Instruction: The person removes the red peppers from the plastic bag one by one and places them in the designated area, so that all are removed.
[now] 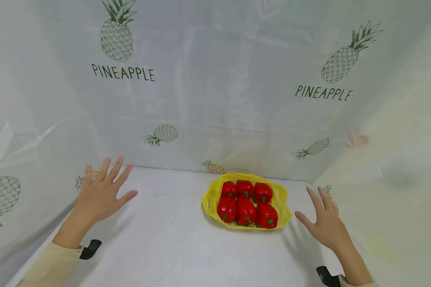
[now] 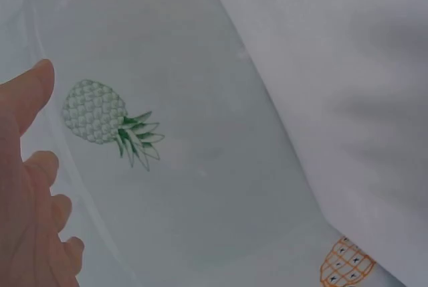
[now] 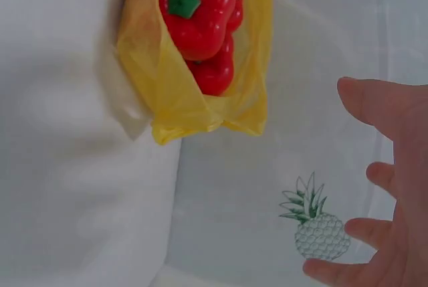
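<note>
My left hand [image 1: 99, 196] is raised over the left side of the white table, fingers spread and holding nothing. On the right, my right hand [image 1: 327, 223] hovers with its fingers apart, also holding nothing. Nearest to it is a yellow plastic bag [image 1: 284, 201], its mouth wide open, standing toward the back of the table. Several glossy red bell peppers [image 1: 246, 210] with green stems sit inside in two rows. In the right wrist view the bag [image 3: 150, 66] shows with a pepper [image 3: 207, 26] at its mouth, apart from my fingers.
A white sheet [image 1: 215, 99] printed with pineapples hangs behind the table [image 1: 158, 231] and along both sides. Black straps [image 1: 90, 249] show at both wrists.
</note>
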### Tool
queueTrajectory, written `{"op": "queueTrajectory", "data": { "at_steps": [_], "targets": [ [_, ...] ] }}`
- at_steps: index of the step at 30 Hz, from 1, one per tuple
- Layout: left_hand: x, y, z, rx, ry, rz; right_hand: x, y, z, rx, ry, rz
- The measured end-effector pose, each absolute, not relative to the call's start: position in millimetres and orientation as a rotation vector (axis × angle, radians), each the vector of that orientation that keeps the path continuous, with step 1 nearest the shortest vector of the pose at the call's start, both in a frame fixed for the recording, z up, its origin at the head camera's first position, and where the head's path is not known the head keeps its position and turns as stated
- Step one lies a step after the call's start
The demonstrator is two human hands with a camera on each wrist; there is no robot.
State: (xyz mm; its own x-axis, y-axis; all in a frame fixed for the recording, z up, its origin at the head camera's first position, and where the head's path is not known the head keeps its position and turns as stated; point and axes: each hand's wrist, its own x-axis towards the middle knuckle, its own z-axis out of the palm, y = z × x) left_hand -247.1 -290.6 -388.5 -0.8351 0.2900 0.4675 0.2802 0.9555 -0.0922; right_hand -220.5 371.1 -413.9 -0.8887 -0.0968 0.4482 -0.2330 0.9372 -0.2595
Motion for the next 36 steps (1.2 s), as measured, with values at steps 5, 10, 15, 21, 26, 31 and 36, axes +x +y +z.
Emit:
{"op": "queueTrajectory", "data": {
  "at_steps": [5,10,15,21,26,31,36],
  "targets": [
    [-251,-281,-387,-0.434,-2.613,0.001,-231,371,-413,0.323,-2.615,0.577],
    [-257,-269,-391,-0.471,-2.613,-0.031,-240,369,-412,0.420,-2.539,0.720],
    [-261,-256,-398,-0.517,-2.612,-0.091,-248,367,-414,0.482,-2.518,0.841],
    [-265,-236,-404,-0.561,-2.618,-0.119,-258,365,-421,0.546,-2.535,1.011],
    [-266,-219,-408,-0.609,-2.626,-0.142,-265,364,-431,0.578,-2.533,1.118],
    [-270,-203,-415,-0.659,-2.607,-0.160,-270,363,-438,0.567,-2.539,1.133],
    [-271,-189,-420,-0.712,-2.565,-0.181,-277,362,-441,0.585,-2.535,1.141]
  ]
}}
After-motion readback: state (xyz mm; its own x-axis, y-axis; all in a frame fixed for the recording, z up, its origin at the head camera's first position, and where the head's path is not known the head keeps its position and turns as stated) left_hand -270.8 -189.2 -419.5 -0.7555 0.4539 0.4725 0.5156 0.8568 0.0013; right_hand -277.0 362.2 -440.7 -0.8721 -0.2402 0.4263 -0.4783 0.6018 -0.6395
